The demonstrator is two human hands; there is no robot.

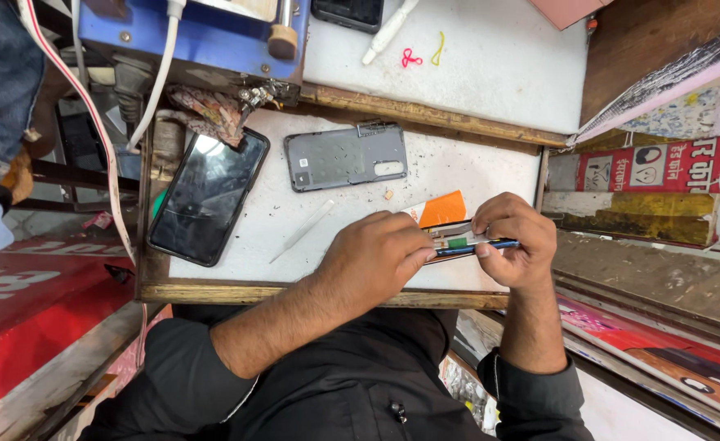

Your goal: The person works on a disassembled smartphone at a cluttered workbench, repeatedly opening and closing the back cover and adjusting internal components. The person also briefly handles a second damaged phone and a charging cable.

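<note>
Hands: left hand (380, 255) and right hand (517, 242) pinch opened phone (466, 243) (edge-on) | grey back cover (346, 155) nearby

Phone repair stall, dismantled phone back cover (346, 156), worn workbench (294, 292)

The person wears a black long-sleeved top, both sleeves pushed up so the forearms are bare; the cuffs bunch in soft folds near the elbows. A small dark zip pull hangs at the chest front. The left hand (374, 260) and right hand (517, 238) carry no rings or watch
</note>
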